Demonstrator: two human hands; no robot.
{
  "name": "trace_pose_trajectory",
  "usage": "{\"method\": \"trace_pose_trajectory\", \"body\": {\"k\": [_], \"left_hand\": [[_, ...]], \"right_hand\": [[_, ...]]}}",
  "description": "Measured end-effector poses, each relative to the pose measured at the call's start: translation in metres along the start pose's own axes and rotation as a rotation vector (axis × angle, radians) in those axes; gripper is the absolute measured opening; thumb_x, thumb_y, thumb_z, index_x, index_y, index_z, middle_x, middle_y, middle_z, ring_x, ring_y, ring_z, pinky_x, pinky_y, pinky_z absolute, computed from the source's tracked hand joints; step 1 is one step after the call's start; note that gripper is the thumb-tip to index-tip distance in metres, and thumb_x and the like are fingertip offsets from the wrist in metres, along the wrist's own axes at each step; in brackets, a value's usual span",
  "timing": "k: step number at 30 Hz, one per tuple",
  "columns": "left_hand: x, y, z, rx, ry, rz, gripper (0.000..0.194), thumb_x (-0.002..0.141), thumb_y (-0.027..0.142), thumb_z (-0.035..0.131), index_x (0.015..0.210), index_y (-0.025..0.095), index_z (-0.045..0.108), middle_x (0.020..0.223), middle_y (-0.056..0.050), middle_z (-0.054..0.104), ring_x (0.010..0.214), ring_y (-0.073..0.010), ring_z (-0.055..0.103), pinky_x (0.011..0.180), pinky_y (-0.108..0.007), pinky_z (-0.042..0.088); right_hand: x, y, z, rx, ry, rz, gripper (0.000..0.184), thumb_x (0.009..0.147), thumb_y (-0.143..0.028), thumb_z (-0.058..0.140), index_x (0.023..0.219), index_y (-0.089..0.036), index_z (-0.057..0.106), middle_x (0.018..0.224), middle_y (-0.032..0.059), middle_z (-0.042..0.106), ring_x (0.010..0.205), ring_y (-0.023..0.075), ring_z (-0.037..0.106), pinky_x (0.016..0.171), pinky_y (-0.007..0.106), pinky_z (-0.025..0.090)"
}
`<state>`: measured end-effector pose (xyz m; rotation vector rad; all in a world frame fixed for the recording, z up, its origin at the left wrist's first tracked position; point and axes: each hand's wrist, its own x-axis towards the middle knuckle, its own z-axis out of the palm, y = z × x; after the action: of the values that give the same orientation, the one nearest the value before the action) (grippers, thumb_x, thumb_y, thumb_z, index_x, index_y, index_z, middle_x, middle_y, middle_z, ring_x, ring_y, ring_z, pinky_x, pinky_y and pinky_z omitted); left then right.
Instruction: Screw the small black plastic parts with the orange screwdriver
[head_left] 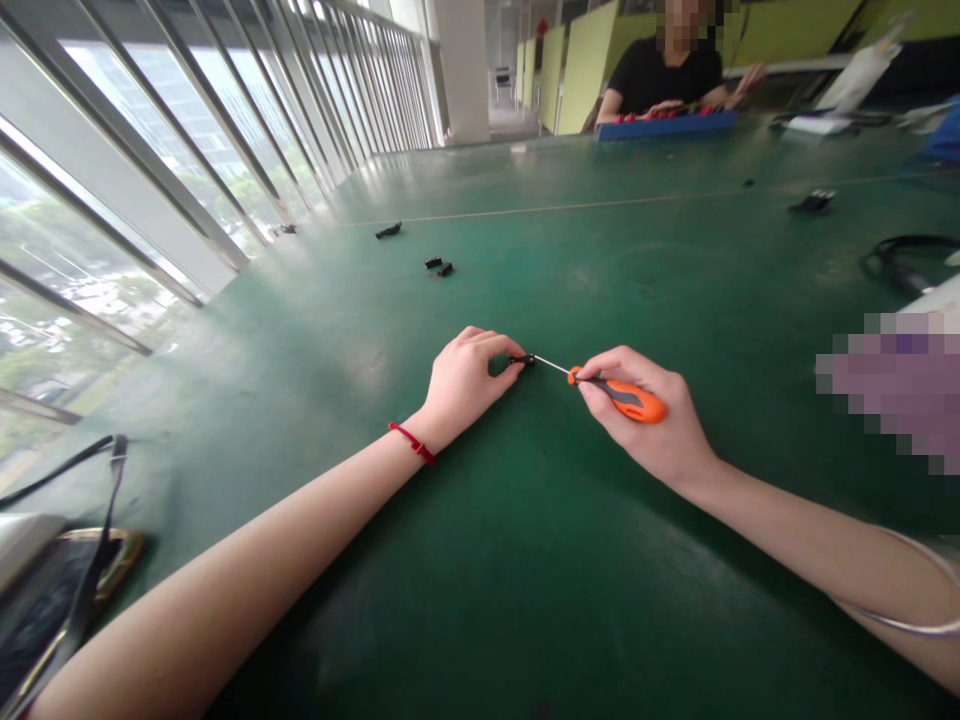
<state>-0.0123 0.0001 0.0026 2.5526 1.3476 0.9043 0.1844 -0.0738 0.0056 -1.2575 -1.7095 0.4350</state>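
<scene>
Between thumb and fingers, my left hand (476,370) pinches a small black part (524,358) just above the green table (465,560). The part's exact kind is too small to make out. My right hand (656,410) is closed around a screwdriver with an orange and grey handle (637,400). Its thin metal shaft (551,365) points left, and the tip meets or nearly meets the black part's right end. A red cord bracelet (411,442) circles my left wrist.
Small black pieces (445,269) and another black piece (388,230) lie farther back. A phone (67,580) with a strap is at lower left. Metal railings (225,110) line the left side. Across the table sits a person (664,75) behind a blue tray (667,125). A black cable (904,265) lies right.
</scene>
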Motion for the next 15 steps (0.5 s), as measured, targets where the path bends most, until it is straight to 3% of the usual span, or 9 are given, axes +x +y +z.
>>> {"method": "trace_pose_trajectory", "body": {"k": [15], "left_hand": [[0.0005, 0.0003, -0.0007, -0.025, -0.006, 0.026, 0.014, 0.08, 0.022, 0.057, 0.087, 0.023, 0.069, 0.09, 0.001, 0.07, 0.092, -0.0184, 0.058, 0.082, -0.031, 0.047]], "right_hand": [[0.0004, -0.001, 0.0004, -0.017, -0.047, 0.005, 0.007, 0.077, -0.026, 0.058, 0.083, -0.021, 0.059, 0.079, 0.0013, 0.069, 0.069, 0.0161, 0.062, 0.066, 0.028, 0.046]]}}
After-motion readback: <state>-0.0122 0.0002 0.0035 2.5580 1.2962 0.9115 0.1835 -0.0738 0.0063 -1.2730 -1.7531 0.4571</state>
